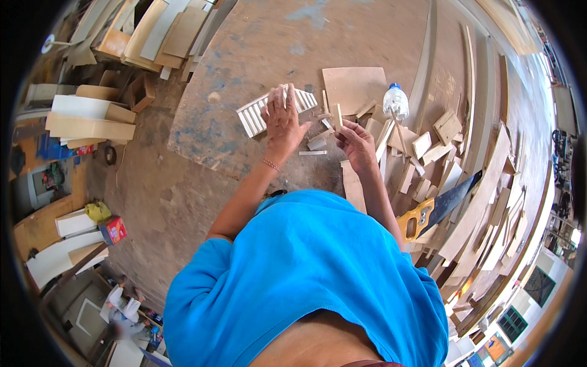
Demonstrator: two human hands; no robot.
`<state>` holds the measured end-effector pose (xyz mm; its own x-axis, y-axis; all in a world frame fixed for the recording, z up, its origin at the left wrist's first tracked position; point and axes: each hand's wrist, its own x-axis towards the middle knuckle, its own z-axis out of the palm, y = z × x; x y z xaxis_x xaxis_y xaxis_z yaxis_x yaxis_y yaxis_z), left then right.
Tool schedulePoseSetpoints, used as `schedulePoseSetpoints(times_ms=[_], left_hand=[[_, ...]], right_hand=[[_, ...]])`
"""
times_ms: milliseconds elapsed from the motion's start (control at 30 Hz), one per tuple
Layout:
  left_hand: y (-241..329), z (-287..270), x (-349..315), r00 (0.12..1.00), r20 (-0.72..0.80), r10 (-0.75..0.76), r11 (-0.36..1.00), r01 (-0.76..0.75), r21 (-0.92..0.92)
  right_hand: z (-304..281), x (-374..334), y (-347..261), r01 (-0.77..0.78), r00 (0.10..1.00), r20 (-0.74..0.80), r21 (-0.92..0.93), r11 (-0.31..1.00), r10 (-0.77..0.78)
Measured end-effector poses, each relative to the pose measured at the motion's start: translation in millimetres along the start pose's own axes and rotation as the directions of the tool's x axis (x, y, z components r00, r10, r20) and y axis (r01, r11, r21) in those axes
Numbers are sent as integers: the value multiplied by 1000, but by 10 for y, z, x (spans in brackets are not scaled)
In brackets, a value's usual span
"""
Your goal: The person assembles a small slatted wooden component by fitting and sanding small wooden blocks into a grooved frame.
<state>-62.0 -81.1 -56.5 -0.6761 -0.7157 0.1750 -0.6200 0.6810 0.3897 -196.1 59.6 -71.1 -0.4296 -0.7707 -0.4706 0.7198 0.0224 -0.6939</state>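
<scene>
A slatted piece of pale wood (249,118), with several narrow strips set side by side, lies on the worktable. My left hand (282,122) rests on its middle, fingers stretched out, hiding part of the slats. To the right, my right hand (358,145) pinches a short thin wooden strip (339,115) that points away from me. Between the hands sit a small pale object (317,142) whose kind I cannot make out, and a loose narrow strip (313,153). A square thin board (354,88) lies beyond my right hand.
A clear plastic bottle with a blue cap (395,103) stands right of the board. Wood offcuts (422,145) crowd the table's right side, with a yellow-handled handsaw (418,219) near my right forearm. Boards (92,125) are stacked beyond the worktable's left edge (186,92).
</scene>
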Motion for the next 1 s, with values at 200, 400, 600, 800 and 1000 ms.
schedulePoseSetpoints(times_ms=[200,400,600,800,1000], left_hand=[[-249,41,156,974,213,-73,989,43,141],[-376,-14,299,963,259,-70,990,35,139],[-490,-73,322,941,336,-41,988,-13,157],[-363,-334,18,929,-136,345,937,-348,1],[-43,-558,-188,885,-250,393,893,-432,-127]], right_hand=[[-36,139,25,25,1000,-11,-122,992,-26],[-23,124,16,96,992,-50,-270,958,-113],[-20,119,-60,178,976,-28,-465,867,-215],[251,-60,-417,348,915,111,-703,620,-387],[833,-590,-859,484,845,237,-718,500,-478]])
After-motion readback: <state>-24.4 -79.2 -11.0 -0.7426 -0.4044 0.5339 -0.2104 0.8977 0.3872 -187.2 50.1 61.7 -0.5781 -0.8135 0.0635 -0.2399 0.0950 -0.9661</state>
